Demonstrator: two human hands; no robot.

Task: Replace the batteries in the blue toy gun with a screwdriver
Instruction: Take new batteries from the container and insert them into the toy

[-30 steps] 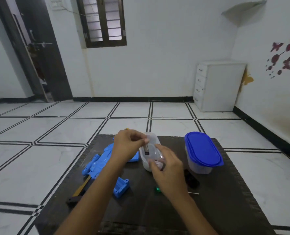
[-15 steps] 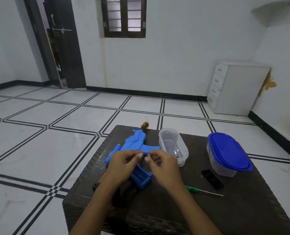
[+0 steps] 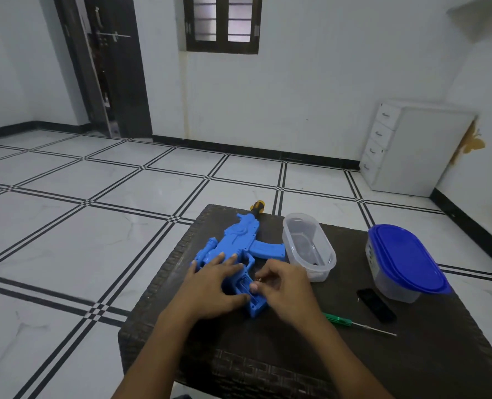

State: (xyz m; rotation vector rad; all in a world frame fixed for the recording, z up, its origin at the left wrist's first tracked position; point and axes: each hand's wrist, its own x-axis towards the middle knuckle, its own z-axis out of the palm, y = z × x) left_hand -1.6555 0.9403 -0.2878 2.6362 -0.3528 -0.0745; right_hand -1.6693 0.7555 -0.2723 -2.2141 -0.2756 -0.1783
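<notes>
White floor tiles with black lines surround a low dark woven table (image 3: 311, 355). On it lies the blue toy gun (image 3: 236, 249), muzzle pointing away. The left hand (image 3: 213, 286) lies flat across the gun's rear body, fingers spread, pressing it down. Just right of the open grip compartment, the right hand (image 3: 285, 286) pinches something small, probably a battery, though blur hides it. A green screwdriver (image 3: 354, 322) lies near the right wrist, a clear tub (image 3: 325, 272) beyond.
</notes>
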